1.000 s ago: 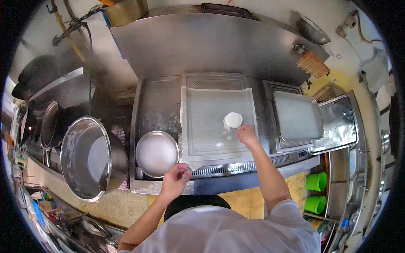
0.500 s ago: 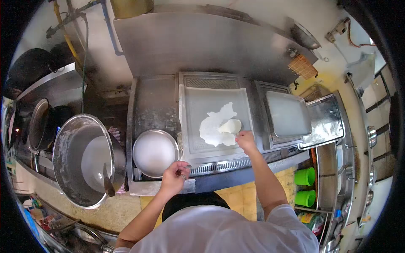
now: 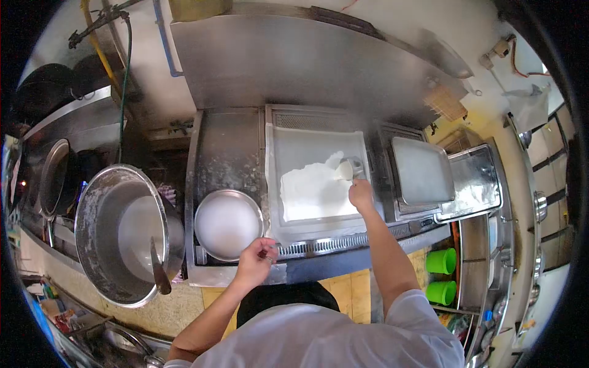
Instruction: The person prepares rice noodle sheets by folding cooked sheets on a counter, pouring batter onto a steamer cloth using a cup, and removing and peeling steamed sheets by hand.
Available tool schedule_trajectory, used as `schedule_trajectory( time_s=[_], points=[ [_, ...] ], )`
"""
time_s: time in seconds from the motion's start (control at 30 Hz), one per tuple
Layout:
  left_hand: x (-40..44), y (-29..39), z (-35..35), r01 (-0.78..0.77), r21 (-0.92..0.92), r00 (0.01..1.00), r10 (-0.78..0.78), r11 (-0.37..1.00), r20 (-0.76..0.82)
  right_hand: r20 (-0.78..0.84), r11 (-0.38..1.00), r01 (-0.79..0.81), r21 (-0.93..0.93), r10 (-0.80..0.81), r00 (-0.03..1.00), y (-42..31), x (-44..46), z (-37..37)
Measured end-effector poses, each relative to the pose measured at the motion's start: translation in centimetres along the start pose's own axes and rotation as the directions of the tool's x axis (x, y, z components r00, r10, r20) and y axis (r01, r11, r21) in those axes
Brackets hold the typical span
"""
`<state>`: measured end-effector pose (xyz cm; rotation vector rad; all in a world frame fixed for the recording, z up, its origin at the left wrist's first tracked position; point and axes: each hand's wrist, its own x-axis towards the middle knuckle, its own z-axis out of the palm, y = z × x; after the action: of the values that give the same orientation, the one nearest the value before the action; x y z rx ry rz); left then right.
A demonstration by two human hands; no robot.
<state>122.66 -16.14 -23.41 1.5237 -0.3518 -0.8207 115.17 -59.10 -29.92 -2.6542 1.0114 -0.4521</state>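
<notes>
A white cloth (image 3: 307,144) lies over the steamer bed in front of me. White batter (image 3: 310,193) covers much of its left and lower middle. My right hand (image 3: 362,195) is closed around the handle of a small ladle (image 3: 347,170), whose bowl sits over the batter's upper right edge. My left hand (image 3: 257,256) is curled with fingers pinched at the cloth's lower left corner, beside the round metal pan (image 3: 260,211). What those fingers hold, if anything, is too small to make out. White liquid (image 3: 227,224) fills the pan.
A deep steel pot (image 3: 169,214) holding white liquid stands at left, with a handled utensil (image 3: 161,277) leaning on its rim. To the right are a white-covered tray (image 3: 423,168) and a shiny metal tray (image 3: 475,184). Green cups (image 3: 440,261) sit on a shelf below.
The batter has spread left and downward into a broad, straighter-edged sheet. My right hand and ladle have shifted slightly right and up. My left hand has barely moved.
</notes>
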Motion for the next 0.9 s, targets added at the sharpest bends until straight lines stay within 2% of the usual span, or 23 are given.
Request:
schedule_trajectory(
  time_s=[0.07, 0.13, 0.27, 0.37, 0.47, 0.5, 0.6, 0.8, 0.9],
  points=[
    [0.7, 0.0, 0.7, 0.000, 0.025, 1.000, 0.000, 1.000, -0.008, 0.002, 0.999, 0.019, 0.027, -0.019, 1.000, -0.7, 1.5, -0.2],
    [1.7, 0.5, 1.8, -0.032, 0.131, 0.999, 0.035, 0.991, -0.021, 0.038, 0.997, -0.026, 0.078, 0.023, 0.999, -1.7, 3.0, -0.5],
    [4.8, 1.7, 5.1, -0.122, 0.367, 0.991, 0.136, 0.922, -0.012, -0.030, 0.988, 0.000, 0.152, 0.004, 1.000, -2.7, 5.0, 0.0],
    [7.9, 2.4, 7.8, -0.300, 0.645, 0.945, 0.310, 0.702, 0.103, -0.072, 0.981, 0.051, 0.188, -0.038, 0.997, -3.8, 5.4, -1.2],
    [11.8, 0.2, 10.9, -0.298, 0.873, 0.941, 0.271, 0.386, 0.202, -0.113, 0.970, 0.095, 0.224, -0.071, 0.991, -4.4, 4.9, -3.2],
    [13.5, -0.7, 11.8, -0.222, 0.925, 0.974, 0.116, 0.310, 0.195, -0.120, 0.964, 0.092, 0.251, -0.063, 0.991, -4.3, 4.6, -3.8],
    [16.8, -1.2, 13.8, -0.122, 0.983, 0.991, 0.074, 0.133, 0.113, -0.119, 0.939, 0.071, 0.337, -0.033, 0.992, -3.6, 2.6, -5.5],
    [25.4, -0.3, 15.1, 0.040, 0.994, 0.995, 0.091, 0.106, -0.050, -0.006, 0.843, -0.063, 0.534, 0.078, 0.997, -1.6, -2.5, -8.1],
    [28.8, 0.0, 15.8, 0.057, 0.985, 0.983, 0.165, 0.160, -0.083, 0.048, 0.780, -0.115, 0.615, 0.109, 0.993, -0.8, -4.3, -8.7]
  ],
)
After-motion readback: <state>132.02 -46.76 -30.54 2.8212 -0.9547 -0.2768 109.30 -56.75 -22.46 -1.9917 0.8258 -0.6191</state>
